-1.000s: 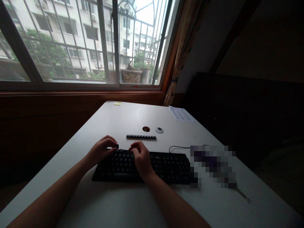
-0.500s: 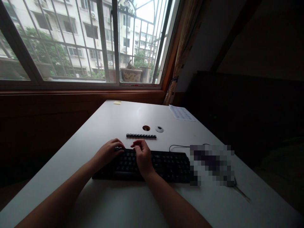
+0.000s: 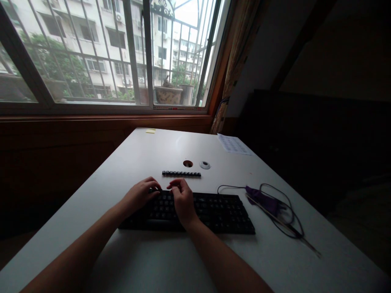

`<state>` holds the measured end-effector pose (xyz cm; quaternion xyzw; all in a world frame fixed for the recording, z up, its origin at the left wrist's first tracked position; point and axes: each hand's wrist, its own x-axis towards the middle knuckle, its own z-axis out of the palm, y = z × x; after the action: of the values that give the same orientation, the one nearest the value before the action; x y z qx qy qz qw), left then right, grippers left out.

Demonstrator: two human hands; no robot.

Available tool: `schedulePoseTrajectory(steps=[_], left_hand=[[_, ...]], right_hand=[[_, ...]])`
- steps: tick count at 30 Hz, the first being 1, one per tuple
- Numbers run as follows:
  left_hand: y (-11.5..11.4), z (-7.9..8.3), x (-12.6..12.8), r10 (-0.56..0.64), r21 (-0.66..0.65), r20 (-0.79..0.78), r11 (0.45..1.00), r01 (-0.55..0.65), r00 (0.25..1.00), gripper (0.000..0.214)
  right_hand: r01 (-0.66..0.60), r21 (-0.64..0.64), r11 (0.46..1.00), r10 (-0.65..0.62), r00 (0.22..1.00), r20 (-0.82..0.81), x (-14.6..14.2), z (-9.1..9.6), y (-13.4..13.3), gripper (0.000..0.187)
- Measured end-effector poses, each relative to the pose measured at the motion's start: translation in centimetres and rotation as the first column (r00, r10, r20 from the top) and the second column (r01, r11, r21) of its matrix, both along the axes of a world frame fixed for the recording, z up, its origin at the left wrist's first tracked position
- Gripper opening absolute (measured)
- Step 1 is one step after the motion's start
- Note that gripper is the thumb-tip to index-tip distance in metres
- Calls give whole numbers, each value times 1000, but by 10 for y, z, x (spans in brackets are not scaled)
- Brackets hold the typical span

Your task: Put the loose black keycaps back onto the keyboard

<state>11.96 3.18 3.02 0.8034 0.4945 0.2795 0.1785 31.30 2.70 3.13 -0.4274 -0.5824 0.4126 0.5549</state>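
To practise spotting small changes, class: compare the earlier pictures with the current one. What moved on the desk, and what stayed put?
The left hand slid right along the far edge of the keyboard until its fingertips nearly meet the right hand. Any grip is too dark to tell. Keyboard, keycap row and cable stayed put.

All the light I get comes from the window (image 3: 106, 53), whose upper panes blow out to near white, while the room on the right falls almost to black. The white table (image 3: 171, 142) catches a soft sheen near the sill and dims toward me, so the dark keyboard (image 3: 220, 211) shows little key detail. The window bars bow toward the frame edges, and the whole picture looks slightly soft.
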Motion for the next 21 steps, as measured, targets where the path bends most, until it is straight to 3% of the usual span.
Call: schedulePoseTrajectory(steps=[15, 18, 21], left_hand=[[0, -7, -8, -31, 35, 95, 999, 28, 995, 22], [-2, -3, -10, -17, 29, 139, 999, 14, 990, 22], [-6, 0, -15, 5, 28, 166, 1000, -10, 986, 20]], right_hand=[[0, 29, 1000, -2, 998, 62, 1, -1, -1, 16], [3, 63, 998, -14, 985, 170, 1, -1, -1, 17], [-34, 176, 984, -33, 932, 362, 2, 0, -3, 22]])
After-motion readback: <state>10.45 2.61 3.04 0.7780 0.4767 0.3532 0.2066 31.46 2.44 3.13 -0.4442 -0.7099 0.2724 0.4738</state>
